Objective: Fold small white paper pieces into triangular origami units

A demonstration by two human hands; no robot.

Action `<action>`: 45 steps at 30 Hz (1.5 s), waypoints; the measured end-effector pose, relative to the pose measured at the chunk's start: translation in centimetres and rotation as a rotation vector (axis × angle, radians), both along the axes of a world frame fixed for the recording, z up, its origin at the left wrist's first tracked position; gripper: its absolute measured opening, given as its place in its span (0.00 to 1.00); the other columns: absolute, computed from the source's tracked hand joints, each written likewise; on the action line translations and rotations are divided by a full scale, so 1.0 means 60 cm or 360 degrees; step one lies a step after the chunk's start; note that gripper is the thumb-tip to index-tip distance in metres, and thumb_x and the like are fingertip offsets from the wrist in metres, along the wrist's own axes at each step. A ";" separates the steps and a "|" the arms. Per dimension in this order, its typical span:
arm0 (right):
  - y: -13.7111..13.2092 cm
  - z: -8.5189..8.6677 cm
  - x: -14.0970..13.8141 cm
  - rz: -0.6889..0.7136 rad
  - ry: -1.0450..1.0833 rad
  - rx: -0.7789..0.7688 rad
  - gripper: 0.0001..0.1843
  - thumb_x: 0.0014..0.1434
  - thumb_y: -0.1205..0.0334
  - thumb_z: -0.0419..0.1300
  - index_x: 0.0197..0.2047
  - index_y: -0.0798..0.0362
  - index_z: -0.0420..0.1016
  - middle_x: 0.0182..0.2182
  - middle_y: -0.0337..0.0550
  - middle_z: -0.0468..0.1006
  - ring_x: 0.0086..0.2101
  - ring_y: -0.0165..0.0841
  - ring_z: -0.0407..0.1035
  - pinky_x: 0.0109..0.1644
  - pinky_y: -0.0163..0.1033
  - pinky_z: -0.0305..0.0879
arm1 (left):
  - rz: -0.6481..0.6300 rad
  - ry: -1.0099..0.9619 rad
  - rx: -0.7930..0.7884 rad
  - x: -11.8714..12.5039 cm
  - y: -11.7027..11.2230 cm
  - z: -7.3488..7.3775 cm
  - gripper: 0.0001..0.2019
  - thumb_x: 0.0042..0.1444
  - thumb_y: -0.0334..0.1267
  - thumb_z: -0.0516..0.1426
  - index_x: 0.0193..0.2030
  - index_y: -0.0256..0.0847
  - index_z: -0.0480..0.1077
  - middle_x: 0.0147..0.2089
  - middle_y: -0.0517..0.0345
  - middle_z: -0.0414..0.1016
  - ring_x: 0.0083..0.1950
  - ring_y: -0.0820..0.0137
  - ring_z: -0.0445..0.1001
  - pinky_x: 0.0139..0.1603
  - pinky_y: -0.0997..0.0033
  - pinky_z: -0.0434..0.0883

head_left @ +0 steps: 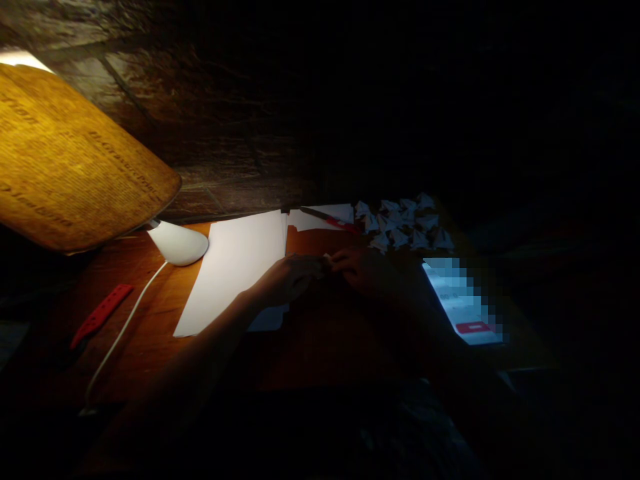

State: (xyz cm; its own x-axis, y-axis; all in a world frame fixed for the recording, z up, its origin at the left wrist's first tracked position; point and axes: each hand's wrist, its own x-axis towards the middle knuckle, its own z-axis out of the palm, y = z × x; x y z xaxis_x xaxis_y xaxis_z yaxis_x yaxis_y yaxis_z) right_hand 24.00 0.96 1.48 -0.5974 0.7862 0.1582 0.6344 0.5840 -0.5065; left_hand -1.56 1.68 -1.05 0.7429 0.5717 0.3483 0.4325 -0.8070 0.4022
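On the dim brown wooden desk (150, 313), our left hand (287, 277) and right hand (365, 270) share a closed grip on a small white paper scrap (327, 257), mid-fold we judge; creasing it needs firm pinching.

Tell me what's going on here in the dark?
A lamp lights a table in a dark room. A person's left hand and right hand meet over it, pinching a small white scrap between them. A pile of folded papers lies just beyond, with a red-handled tool beside it. A white sheet lies to the left, and a lit screen glows on the right.
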 end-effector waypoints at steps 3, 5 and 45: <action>0.001 -0.003 0.001 0.0016 0.0014 0.0014 0.19 0.62 0.74 0.58 0.46 0.49 0.88 0.56 0.45 0.84 0.53 0.39 0.77 0.58 0.45 0.69 | -0.0012 -0.0018 0.0000 0.000 0.001 -0.002 0.18 0.60 0.22 0.53 0.50 0.41 0.80 0.58 0.49 0.83 0.61 0.60 0.81 0.61 0.53 0.79; 0.003 -0.006 0.002 0.0034 0.0029 0.0029 0.19 0.62 0.74 0.58 0.44 0.49 0.88 0.56 0.45 0.84 0.53 0.39 0.77 0.58 0.45 0.69 | -0.0026 -0.0026 -0.0011 0.000 0.002 -0.003 0.19 0.60 0.22 0.53 0.51 0.42 0.79 0.59 0.50 0.83 0.62 0.60 0.81 0.61 0.52 0.79; 0.007 -0.012 0.004 0.0066 0.0061 -0.0005 0.20 0.60 0.76 0.56 0.41 0.49 0.88 0.55 0.43 0.83 0.51 0.37 0.77 0.56 0.43 0.68 | -0.0004 -0.0017 -0.0039 -0.002 0.001 0.003 0.20 0.63 0.24 0.52 0.53 0.43 0.79 0.58 0.50 0.83 0.61 0.61 0.81 0.61 0.52 0.79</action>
